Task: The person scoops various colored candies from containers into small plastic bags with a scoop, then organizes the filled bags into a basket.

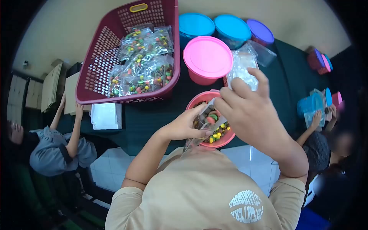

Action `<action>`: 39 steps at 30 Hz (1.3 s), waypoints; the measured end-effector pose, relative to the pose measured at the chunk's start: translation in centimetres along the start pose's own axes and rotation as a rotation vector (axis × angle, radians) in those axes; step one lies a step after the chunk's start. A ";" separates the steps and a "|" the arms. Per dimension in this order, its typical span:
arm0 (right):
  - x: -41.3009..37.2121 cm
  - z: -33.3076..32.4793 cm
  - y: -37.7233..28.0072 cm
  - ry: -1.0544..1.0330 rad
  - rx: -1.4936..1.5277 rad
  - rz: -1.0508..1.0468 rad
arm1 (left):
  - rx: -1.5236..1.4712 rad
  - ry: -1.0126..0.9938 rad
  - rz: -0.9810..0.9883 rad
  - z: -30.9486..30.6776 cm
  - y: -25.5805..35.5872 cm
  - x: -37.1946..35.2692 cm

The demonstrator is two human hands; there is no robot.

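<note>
- While it hangs tilted over the pink bowl (229,138) of coloured candies (216,134), the small clear bag (209,122) sits between both hands, mouth up, lower end toward the person's chest.
- The left hand (184,128) clasps the bag from the side, thumb and fingers closed on the plastic.
- The right hand (249,111) is above it, fingertips bunched at the bag's mouth; whether they pinch anything I cannot tell.
- Behind the bowl stand a pink-lidded tub (208,57) and a stack of empty bags (242,69).
- A maroon basket (96,69) further left holds filled bags (147,65).
- A person in grey (57,151) sits at the left of the dark table (153,119).
</note>
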State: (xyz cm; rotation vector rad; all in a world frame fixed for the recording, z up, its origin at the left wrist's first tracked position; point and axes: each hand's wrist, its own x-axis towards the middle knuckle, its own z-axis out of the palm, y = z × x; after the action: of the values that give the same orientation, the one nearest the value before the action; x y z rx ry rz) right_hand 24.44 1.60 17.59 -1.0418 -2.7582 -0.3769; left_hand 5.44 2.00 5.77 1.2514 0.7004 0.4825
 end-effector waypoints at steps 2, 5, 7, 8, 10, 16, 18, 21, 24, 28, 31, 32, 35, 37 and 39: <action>-0.4 -1.5 0.8 0.057 0.021 -0.039 | -0.119 -0.084 0.120 0.2 0.0 0.4; -1.5 0.5 2.3 0.006 0.178 -0.041 | 0.001 -0.051 -0.031 1.8 2.7 1.1; -2.3 3.9 4.6 -0.086 0.361 0.008 | 0.071 0.019 -0.025 2.6 2.1 2.3; -2.8 5.7 5.7 -0.132 0.470 0.049 | 0.093 0.068 -0.152 2.9 2.0 2.7; -4.2 8.1 7.2 -0.113 0.542 0.093 | 0.205 0.111 -0.163 3.0 0.4 3.6; -7.5 10.7 11.0 0.016 0.659 0.249 | 0.305 0.449 -0.088 4.0 -2.4 1.3; -7.6 11.2 10.4 0.094 0.578 0.226 | 0.215 0.666 0.025 4.6 -3.2 0.4; -7.4 13.4 9.1 0.142 0.512 0.119 | 0.060 0.938 0.191 6.5 -3.5 -1.2; -7.4 14.8 8.4 0.284 0.399 -0.023 | 0.154 1.134 0.345 8.1 -3.9 -2.4; -8.3 15.5 9.2 0.397 0.453 -0.006 | -0.015 1.145 0.471 10.4 -3.2 -3.9; -10.3 13.7 11.9 0.220 0.464 0.160 | -0.233 1.191 0.568 10.6 -3.7 -4.7; -11.4 12.9 12.9 0.145 0.457 0.215 | -0.328 1.219 0.606 10.7 -3.9 -5.0; -14.4 12.7 14.9 -0.153 0.377 0.333 | -0.350 1.274 0.634 10.9 -4.1 -5.5; -16.7 13.7 15.6 -0.383 0.303 0.400 | -0.402 1.259 0.671 10.7 -4.6 -4.9; -19.0 17.3 15.2 -0.471 0.312 0.333 | -0.246 1.329 0.652 10.5 -5.9 -4.5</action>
State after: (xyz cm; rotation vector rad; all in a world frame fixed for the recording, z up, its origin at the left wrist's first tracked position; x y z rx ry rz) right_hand 47.47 5.78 -0.92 -1.6272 -2.8008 0.3808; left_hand 9.46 -9.81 2.65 0.7705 1.2473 1.9634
